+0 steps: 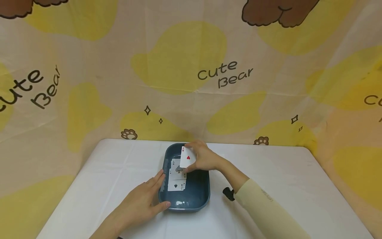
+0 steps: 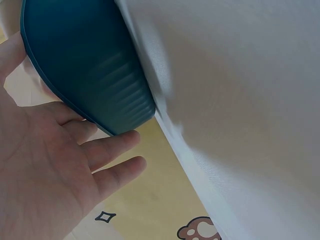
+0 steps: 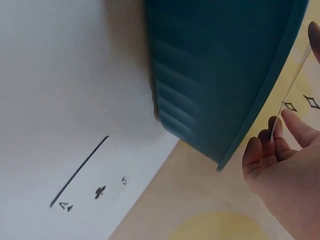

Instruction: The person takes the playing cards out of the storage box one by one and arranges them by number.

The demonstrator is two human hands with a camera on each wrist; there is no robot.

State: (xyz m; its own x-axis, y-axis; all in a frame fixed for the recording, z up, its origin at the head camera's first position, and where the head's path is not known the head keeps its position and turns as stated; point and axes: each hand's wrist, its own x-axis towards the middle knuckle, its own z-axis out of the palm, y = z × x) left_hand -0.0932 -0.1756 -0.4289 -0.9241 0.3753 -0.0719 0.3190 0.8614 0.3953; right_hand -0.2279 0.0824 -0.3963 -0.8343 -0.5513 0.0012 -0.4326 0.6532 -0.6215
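My right hand (image 1: 206, 158) pinches an ace of hearts playing card (image 1: 186, 161) by its edges, above the far half of a dark blue tray (image 1: 196, 192). Inside the tray lie an ace of spades (image 1: 176, 163) and, nearer me, a two of spades (image 1: 176, 186), the two overlapping face up. Against the tray's left side rests my left hand (image 1: 141, 202), its fingers along the rim and its thumb at the near left corner. From the left wrist view, those fingers (image 2: 112, 147) look spread and fairly straight beside the tray wall.
An ace of clubs (image 3: 100, 192) lies face up on the white table (image 3: 60, 90) right of the tray, mostly hidden by my right hand in the head view. Behind the table hangs a yellow-patterned cloth (image 1: 185, 59). A small black object (image 1: 228, 194) shows by the right sleeve.
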